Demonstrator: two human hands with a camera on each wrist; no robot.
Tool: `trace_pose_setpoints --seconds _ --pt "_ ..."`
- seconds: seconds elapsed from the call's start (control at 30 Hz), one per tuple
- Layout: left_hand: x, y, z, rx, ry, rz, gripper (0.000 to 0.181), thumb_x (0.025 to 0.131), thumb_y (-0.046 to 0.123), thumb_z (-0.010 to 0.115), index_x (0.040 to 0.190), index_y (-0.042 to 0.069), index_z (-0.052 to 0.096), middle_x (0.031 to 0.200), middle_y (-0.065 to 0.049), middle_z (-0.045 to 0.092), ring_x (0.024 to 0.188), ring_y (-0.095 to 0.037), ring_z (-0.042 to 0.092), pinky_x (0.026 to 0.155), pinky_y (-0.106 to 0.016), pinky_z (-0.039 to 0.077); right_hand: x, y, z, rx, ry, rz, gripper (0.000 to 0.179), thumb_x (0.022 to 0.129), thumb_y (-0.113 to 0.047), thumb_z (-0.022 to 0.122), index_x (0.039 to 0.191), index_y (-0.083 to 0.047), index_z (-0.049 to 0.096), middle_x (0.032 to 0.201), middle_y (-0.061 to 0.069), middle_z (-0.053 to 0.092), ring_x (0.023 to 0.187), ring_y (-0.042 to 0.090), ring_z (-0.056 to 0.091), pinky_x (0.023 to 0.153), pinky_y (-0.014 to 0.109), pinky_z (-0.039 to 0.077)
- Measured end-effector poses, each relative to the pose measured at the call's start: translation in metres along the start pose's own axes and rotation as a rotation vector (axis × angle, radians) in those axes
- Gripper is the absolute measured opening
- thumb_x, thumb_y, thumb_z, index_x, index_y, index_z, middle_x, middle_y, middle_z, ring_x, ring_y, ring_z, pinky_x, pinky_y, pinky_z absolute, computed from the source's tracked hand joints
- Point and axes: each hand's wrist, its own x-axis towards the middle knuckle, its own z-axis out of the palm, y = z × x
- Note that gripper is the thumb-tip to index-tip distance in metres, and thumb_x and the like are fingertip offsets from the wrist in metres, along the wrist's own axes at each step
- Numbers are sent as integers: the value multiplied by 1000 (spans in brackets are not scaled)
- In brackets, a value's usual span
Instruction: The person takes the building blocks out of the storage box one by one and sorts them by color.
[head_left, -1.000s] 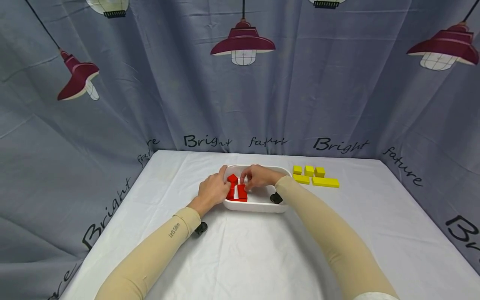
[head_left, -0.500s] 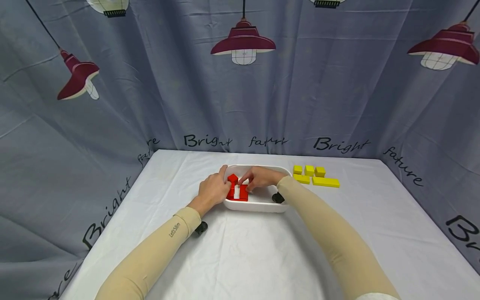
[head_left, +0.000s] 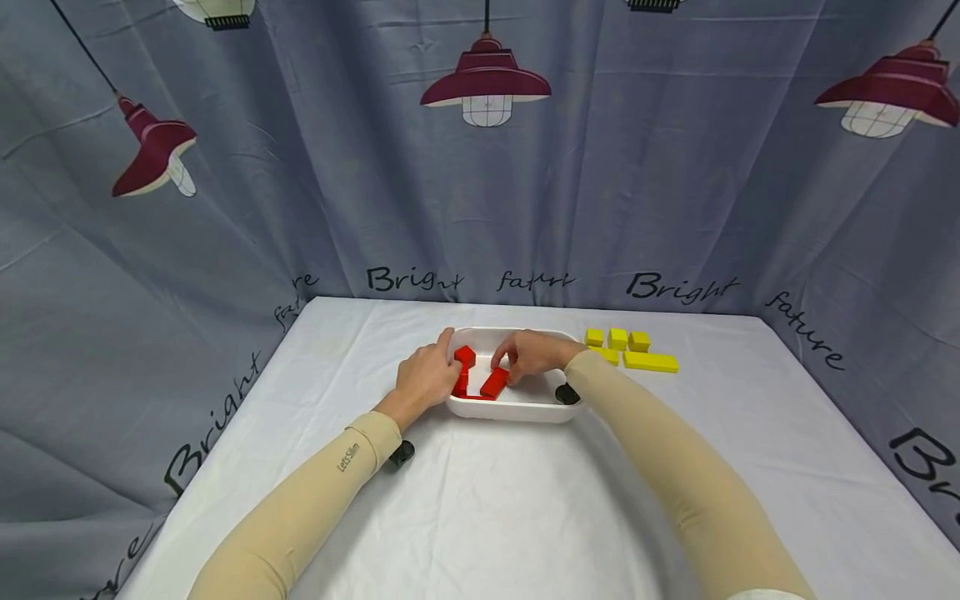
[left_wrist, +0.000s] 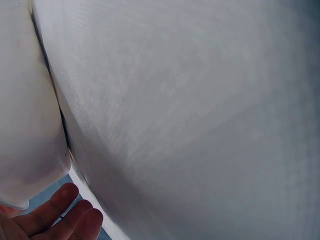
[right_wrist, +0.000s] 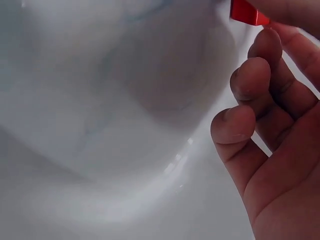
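Observation:
A white rectangular tray (head_left: 517, 412) stands on the table with several red blocks (head_left: 465, 356) at its left end. My left hand (head_left: 426, 375) holds the tray's left rim, thumb inside by the red blocks. In the left wrist view its fingers (left_wrist: 65, 220) show bent beside the tray's outer wall. Over the tray, my right hand (head_left: 534, 352) pinches a red rectangular block (head_left: 494, 383), which is tilted. Only a corner of that red block (right_wrist: 245, 12) shows in the right wrist view. The left hand hides part of the red blocks.
Several yellow blocks (head_left: 651, 362), small cubes and longer bars, lie on the table right of the tray; the right forearm partly covers one. A white cloth (head_left: 480, 500) covers the table. Behind hangs a grey-blue curtain (head_left: 337, 167) printed with lamps.
The right hand has moved slightly right and taken the red block away from the others; the block has turned from upright to slanted. The left hand has stayed on the tray.

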Motion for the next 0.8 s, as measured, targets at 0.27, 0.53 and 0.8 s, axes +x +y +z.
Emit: trace_pose_setpoints --seconds 0.27,0.53,0.8 --pt "0 -1 1 -6 -3 0 61 99 32 48 157 20 32 130 -11 65 109 -27 65 90 -49 55 -2 -2 -1 -64 -9 -9 25 84 -9 79 104 -23 73 83 3 59 76 17 55 69 27 43" --pt "-1 -1 0 -2 -7 1 62 99 32 48 157 21 30 133 -11 64 111 -27 65 91 -49 55 -10 -5 -11 -86 7 -40 24 80 -11 80 101 -21 73 79 2 60 73 16 54 66 27 43" --pt "0 -2 0 0 8 21 59 100 29 46 156 22 31 130 -10 66 107 -27 66 86 -49 55 -22 -4 -21 -123 22 -48 19 83 -17 80 99 -23 72 79 2 60 75 15 54 67 27 44"
